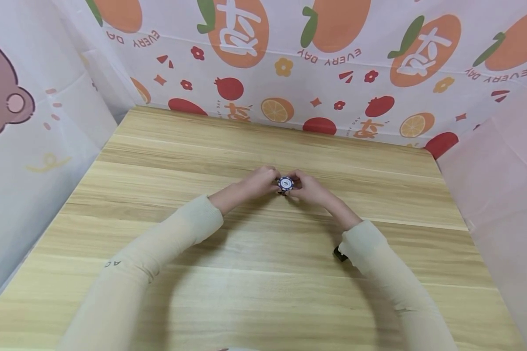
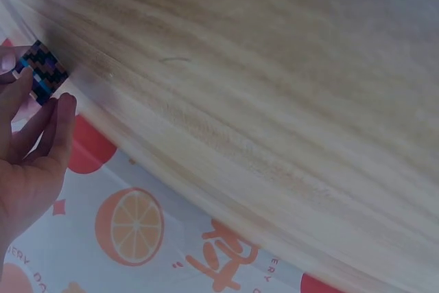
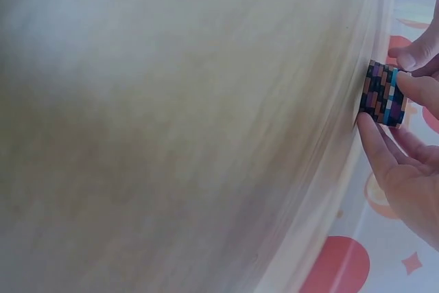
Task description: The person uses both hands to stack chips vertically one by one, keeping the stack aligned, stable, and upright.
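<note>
From the head view, my left hand [image 1: 258, 179] and my right hand [image 1: 306, 187] meet at the middle of the wooden tabletop [image 1: 263, 292], fingers curled around a small stack of poker chips [image 1: 285, 184] that stands on the wood between them. In the left wrist view, my fingertips [image 2: 63, 104] press the striped edge of the stack [image 2: 42, 72]. In the right wrist view, my fingers [image 3: 374, 135] and those of the other hand pinch the stack [image 3: 384, 94] from both sides, with the patterned backdrop [image 3: 411, 252] behind
</note>
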Available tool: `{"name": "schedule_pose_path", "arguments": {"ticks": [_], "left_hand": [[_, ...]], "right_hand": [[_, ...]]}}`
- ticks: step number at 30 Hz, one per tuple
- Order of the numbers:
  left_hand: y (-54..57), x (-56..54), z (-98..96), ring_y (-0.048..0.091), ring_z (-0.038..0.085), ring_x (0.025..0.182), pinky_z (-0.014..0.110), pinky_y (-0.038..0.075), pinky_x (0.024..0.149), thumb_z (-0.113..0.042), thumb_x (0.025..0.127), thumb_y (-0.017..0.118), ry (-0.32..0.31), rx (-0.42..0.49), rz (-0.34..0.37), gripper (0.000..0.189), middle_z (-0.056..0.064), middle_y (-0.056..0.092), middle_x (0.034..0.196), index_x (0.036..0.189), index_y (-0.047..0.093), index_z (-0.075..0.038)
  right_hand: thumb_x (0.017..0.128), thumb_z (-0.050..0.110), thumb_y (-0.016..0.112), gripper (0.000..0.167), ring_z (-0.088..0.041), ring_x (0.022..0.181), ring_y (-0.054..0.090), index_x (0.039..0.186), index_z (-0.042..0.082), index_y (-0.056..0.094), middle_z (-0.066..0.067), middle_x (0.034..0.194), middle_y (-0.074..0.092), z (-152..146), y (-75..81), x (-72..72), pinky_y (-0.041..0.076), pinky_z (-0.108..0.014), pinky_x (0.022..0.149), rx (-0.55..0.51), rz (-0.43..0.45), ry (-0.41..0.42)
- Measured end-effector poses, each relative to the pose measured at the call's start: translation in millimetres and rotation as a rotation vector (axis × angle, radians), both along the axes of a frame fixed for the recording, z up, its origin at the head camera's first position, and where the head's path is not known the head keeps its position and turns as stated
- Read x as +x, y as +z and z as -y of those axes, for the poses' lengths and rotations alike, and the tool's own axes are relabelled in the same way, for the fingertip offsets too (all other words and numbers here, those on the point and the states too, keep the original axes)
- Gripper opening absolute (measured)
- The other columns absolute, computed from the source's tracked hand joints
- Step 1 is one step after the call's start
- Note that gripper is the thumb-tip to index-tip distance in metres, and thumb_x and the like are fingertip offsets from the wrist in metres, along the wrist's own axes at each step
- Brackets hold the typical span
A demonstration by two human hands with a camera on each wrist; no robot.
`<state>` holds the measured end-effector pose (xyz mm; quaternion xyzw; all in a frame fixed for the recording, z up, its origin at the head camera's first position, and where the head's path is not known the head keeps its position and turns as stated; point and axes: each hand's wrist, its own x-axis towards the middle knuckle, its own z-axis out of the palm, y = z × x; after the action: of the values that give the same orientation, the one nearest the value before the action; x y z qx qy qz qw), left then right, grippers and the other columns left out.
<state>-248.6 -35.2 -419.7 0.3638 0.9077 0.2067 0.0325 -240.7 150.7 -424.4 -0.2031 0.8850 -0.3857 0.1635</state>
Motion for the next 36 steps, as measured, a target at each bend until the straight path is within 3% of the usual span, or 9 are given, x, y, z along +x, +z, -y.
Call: {"name": "schedule_pose_path", "arguments": {"ticks": [23,36], "left_hand": [[-0.3,-0.6,-1.4,0.057,0.022,0.082,0.027,0.047,0.073,-0.011,0.079,0.072,0.003,-0.020,0.015,0.027,0.014,0.062,0.091,0.098,0.064,0.006],[-4.1,-1.7,-2.0,0.058,0.025,0.085,0.031,0.047,0.077,-0.012,0.077,0.073,0.023,-0.034,-0.001,0.029,0.015,0.063,0.093,0.099,0.065,0.005]], "right_hand": [[0.080,0.005,0.069,0.042,-0.025,0.101,0.056,0.117,-0.006,0.052,-0.017,0.110,0.057,0.2,-2.6,-0.5,0.046,-0.032,0.084,-0.006,-0.022,-0.011],[0.079,0.002,0.070,0.043,-0.025,0.103,0.052,0.120,-0.005,0.056,-0.020,0.118,0.053,5.1,-1.6,0.4,0.043,-0.033,0.087,0.110,-0.103,-0.001]]}}
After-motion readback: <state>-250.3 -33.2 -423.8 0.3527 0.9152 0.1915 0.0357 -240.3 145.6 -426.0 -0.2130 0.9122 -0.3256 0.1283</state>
